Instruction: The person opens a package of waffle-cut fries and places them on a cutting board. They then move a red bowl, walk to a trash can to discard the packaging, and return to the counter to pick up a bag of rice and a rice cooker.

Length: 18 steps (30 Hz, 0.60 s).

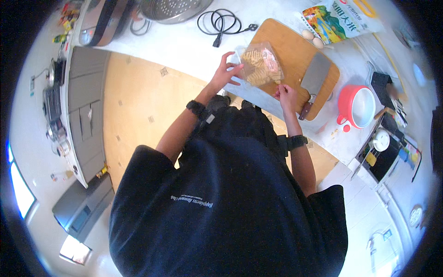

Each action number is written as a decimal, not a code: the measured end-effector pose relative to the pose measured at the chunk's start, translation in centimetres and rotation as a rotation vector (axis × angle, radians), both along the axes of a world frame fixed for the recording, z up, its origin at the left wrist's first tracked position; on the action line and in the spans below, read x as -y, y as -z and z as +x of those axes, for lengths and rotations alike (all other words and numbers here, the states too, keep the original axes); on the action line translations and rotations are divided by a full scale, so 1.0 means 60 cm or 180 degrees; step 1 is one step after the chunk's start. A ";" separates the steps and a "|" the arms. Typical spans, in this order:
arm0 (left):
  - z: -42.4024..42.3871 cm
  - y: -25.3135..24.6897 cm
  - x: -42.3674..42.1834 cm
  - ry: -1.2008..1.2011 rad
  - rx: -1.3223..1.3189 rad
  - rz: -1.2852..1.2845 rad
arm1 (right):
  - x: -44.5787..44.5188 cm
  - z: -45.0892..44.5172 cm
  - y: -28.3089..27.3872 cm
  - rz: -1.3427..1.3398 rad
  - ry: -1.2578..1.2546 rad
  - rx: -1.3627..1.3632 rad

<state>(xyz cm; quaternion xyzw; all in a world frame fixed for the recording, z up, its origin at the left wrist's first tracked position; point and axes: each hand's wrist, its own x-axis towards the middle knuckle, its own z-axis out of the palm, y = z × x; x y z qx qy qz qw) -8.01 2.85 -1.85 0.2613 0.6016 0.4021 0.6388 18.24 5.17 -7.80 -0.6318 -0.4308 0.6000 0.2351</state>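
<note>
A clear plastic package [245,70] of crinkle-cut, pale yellow pieces [254,57] lies on the left part of a wooden cutting board [277,34]. A pink item [271,64] shows inside it. My left hand [225,73] is at the package's left edge, fingers spread, the thumb tip against the plastic. Close to the package's lower right corner, the fingers of my right hand [288,98] are pinched together; whether something small is between them is unclear. Beside the right hand, a cleaver [315,72] rests on the board, its brown handle toward me.
Two eggs [312,38] sit by a rice bag [337,22] beyond the board. A red pot [347,104] with a white inside stands to the right. A coiled power cord [221,31] and a perforated steel pan [169,10] are on the counter [173,45] at the left.
</note>
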 end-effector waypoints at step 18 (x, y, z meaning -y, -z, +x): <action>-0.075 0.058 -0.030 0.1032 0.0733 0.0339 | 0.045 -0.078 -0.087 -0.0273 0.1780 -0.0441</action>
